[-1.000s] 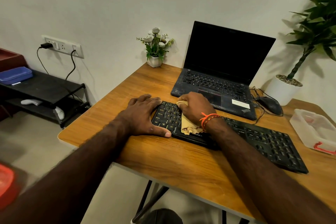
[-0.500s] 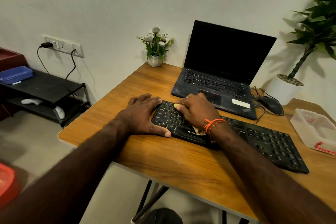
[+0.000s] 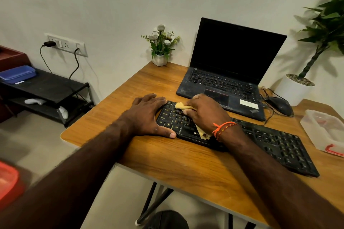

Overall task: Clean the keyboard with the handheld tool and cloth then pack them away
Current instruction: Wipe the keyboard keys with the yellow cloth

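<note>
A black keyboard [image 3: 260, 139] with low rectangular keys and faint yellow legends lies at a slant on a wood-grain table [image 3: 195, 171], just in front of an open black laptop [image 3: 230, 72]. The left hand [image 3: 149, 115] lies flat, fingers straight, across the keyboard's left end, thumb along its front edge. The right hand [image 3: 204, 113] curls around a soft, crumpled yellow cloth [image 3: 183, 106] and presses it to the keys; cloth shows beyond the fingertips and below the wrist. A clear plastic box [image 3: 323, 132] with a red clip sits at the table's right edge. A mouse [image 3: 279, 105] rests beside the laptop.
</note>
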